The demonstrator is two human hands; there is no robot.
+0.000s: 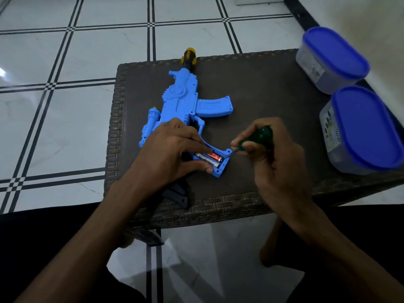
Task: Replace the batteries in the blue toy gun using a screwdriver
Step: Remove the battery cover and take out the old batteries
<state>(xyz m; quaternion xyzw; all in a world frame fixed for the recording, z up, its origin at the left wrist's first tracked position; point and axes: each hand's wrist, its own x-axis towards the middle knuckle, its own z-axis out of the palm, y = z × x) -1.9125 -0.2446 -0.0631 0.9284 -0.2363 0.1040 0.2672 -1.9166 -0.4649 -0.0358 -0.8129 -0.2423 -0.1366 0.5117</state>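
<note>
The blue toy gun [183, 99] lies flat on a dark wicker table [262, 101], its yellow and black muzzle pointing away from me. The battery compartment in its grip stands uncovered, showing two batteries [207, 159], one red, one black and white. My left hand [175, 154] rests on the grip, thumb along its near side and a finger touching the red battery. My right hand [271, 154] grips a green-handled screwdriver [258, 138], its metal tip at the far right corner of the compartment. A dark part of the gun juts from under my left wrist.
Two clear tubs with blue lids, one farther [332, 60] and one nearer [360, 130], stand at the table's right side. White tiled floor [65, 106] with black lines surrounds the table. My dark-clad legs frame the table's near edge.
</note>
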